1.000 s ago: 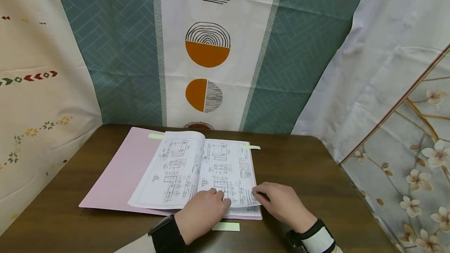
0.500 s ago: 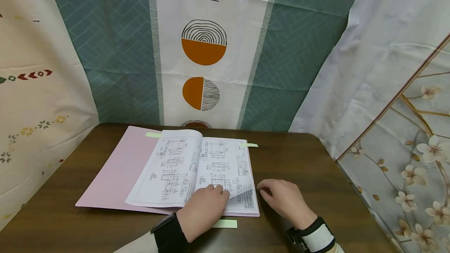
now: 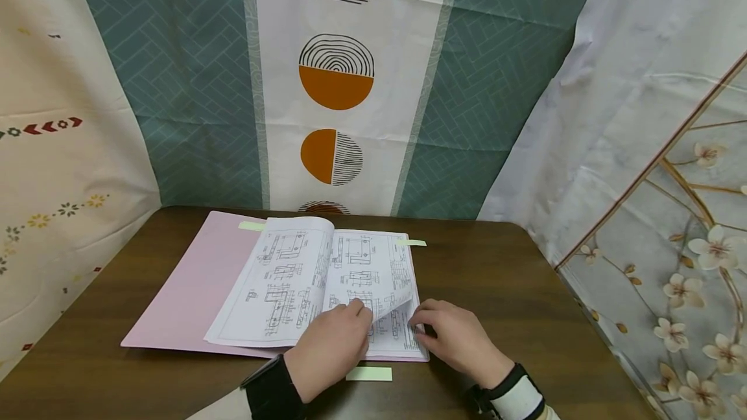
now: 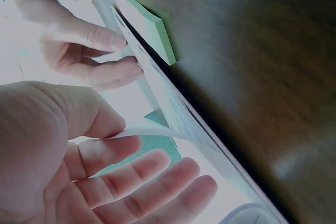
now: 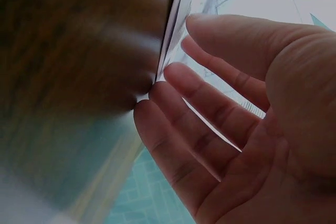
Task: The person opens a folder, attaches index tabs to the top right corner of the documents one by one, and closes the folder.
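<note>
1. Head view: a teal-and-white curtain (image 3: 204,96) hangs beyond both hands, closing off the back from where I stand.
2. Under the hands runs the dark brown surface (image 3: 484,271), carrying all the papers.
3. The pink folder (image 3: 187,297) lies open, its bare cover reaching out left of the left hand.
4. The booklet of drawings (image 3: 292,277) lies open on it, beyond the left hand and left of the right; spread like that, I'd guess, so single leaves can be got at.
5. One page (image 4: 149,130) bends up at the left hand.
6. That left hand (image 3: 329,336) pinches it between thumb and forefinger, presumably to keep it off the leaves below.
7. The right hand (image 3: 449,332) keeps thumb and fingers apart, fingertips touching the booklet's right edge, perhaps to steady the stack.
8. A green sticky pad (image 3: 369,374) lies between the wrists, likely for easy reach.
9. A left tab (image 3: 251,226) and a right tab (image 3: 411,242) stick out beyond the hands, probably as markers.
</note>
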`<state>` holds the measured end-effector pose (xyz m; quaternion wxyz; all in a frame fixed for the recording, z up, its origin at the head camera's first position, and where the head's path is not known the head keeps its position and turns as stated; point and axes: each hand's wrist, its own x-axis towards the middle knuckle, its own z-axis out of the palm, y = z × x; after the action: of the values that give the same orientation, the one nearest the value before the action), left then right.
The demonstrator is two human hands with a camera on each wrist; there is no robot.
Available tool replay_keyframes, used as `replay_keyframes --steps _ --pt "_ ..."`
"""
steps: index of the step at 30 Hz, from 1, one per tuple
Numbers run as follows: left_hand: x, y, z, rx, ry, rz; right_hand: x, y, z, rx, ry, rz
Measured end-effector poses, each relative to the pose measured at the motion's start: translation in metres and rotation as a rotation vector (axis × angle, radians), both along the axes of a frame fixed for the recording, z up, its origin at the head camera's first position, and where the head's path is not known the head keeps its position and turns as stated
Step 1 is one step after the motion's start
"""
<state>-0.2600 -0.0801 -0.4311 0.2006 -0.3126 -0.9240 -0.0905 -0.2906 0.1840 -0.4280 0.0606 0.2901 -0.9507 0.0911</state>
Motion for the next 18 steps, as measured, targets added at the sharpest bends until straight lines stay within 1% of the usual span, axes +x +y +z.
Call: replay_keyframes --steps 4,9,14,18 --pt "-0.002 -0.001 0.0 -0.023 0.059 0.031 0.0 -0.001 -0.002 0.012 0.01 0.003" --pt "-0.004 -0.005 0.002 -0.05 0.121 0.065 0.0 -0.002 -0.003 0.015 -0.004 -0.004" --pt "-0.004 -0.011 0.006 -0.041 0.176 0.074 0.0 -0.002 -0.003 0.015 -0.016 -0.006" --pt "-0.003 -0.019 0.006 -0.055 0.224 0.074 -0.001 0.0 -0.003 0.015 -0.016 0.0"
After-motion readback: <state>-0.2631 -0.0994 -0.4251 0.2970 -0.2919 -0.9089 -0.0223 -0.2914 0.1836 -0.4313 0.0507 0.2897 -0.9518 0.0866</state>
